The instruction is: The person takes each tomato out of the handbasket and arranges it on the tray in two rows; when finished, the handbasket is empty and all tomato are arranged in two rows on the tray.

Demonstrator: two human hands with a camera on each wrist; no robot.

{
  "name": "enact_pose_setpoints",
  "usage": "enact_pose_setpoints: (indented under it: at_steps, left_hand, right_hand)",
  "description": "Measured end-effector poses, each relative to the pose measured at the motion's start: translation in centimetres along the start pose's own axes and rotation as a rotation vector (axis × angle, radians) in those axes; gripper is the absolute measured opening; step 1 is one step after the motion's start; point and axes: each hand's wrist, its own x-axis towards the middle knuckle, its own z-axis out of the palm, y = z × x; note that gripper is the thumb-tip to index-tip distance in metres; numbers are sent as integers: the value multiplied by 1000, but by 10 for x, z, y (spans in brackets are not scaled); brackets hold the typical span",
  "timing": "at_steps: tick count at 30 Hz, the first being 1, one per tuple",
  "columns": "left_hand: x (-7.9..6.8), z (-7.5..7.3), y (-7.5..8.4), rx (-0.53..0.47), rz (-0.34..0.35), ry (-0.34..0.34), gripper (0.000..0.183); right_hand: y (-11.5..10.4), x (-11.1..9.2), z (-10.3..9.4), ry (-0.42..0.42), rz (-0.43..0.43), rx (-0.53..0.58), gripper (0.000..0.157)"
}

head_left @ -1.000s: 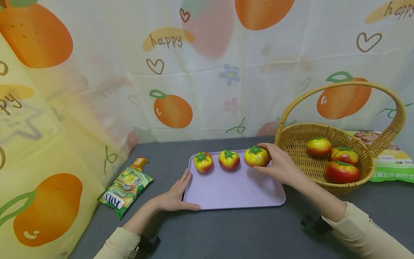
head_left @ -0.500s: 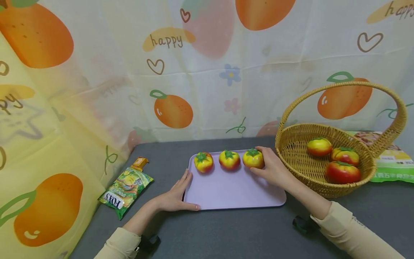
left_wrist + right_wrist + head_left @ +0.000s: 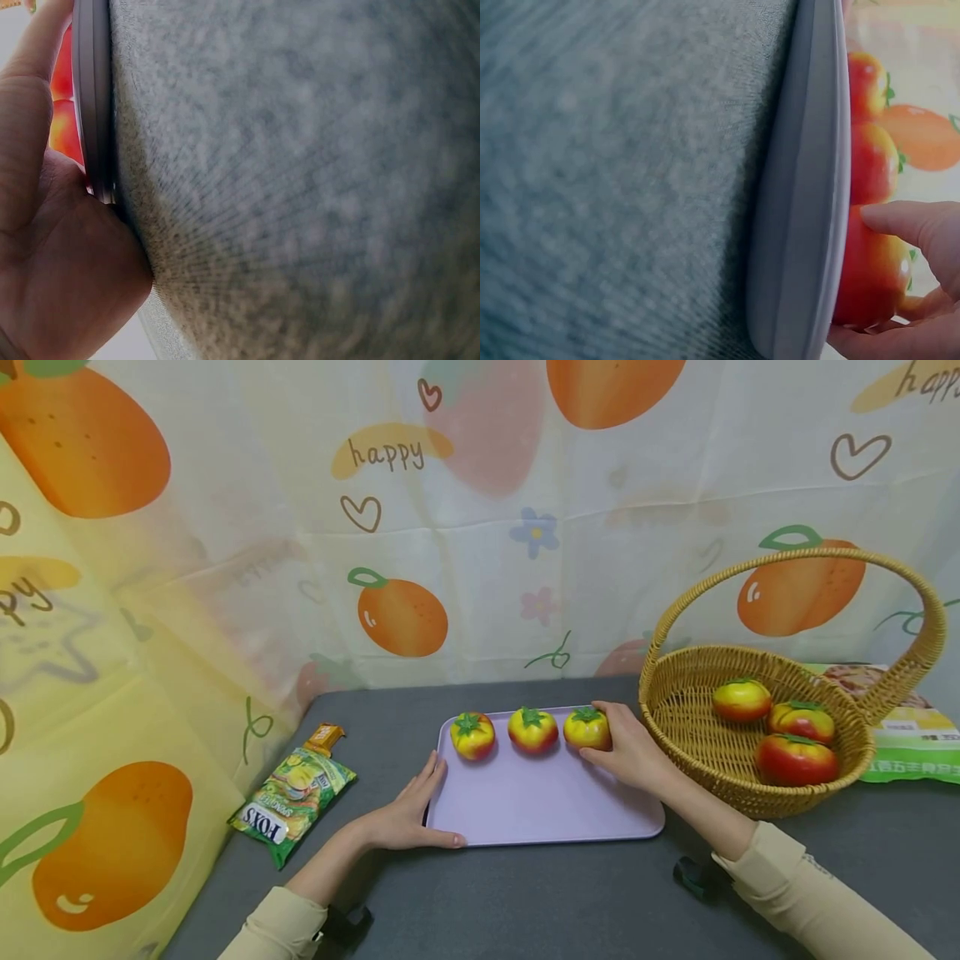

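A lilac tray (image 3: 540,806) lies on the dark table, with a row of red-and-yellow tomatoes along its back: a left tomato (image 3: 472,739), a middle tomato (image 3: 532,733) and a right tomato (image 3: 585,732). My right hand (image 3: 636,752) holds the right tomato at tray level, thumb in front and fingers behind. In the right wrist view the thumb and fingers of that hand span the same tomato (image 3: 870,270). My left hand (image 3: 405,818) rests against the tray's front left corner, its fingers extended along the left side and thumb along the front edge.
Right of the tray stands a wicker basket (image 3: 750,793) with a tall handle, three tomatoes (image 3: 798,760) inside. Behind it lies a green-and-yellow package (image 3: 907,752). At left are a green FOX'S bag (image 3: 292,797) and a small orange packet (image 3: 324,738). A fruit-print cloth (image 3: 487,568) hangs behind.
My right hand has moved the right tomato slightly left and down onto the tray, where it now lines up with the others. The left hand has stayed in place.
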Motion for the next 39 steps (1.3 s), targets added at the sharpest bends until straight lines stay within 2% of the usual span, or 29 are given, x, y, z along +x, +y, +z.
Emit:
enact_pose_setpoints:
  at_steps: [20,30,39]
  left_hand:
    - [1,0,1,0,1,-6,118]
    - [1,0,1,8,0,2,118]
    - [1,1,0,8,-7,5,118]
  right_hand:
    - [4,1,-1,-3,23,18,70]
    - [-2,1,-3,4,-25,-1,77]
    - [-18,-3,-18,8,-71,-7,77]
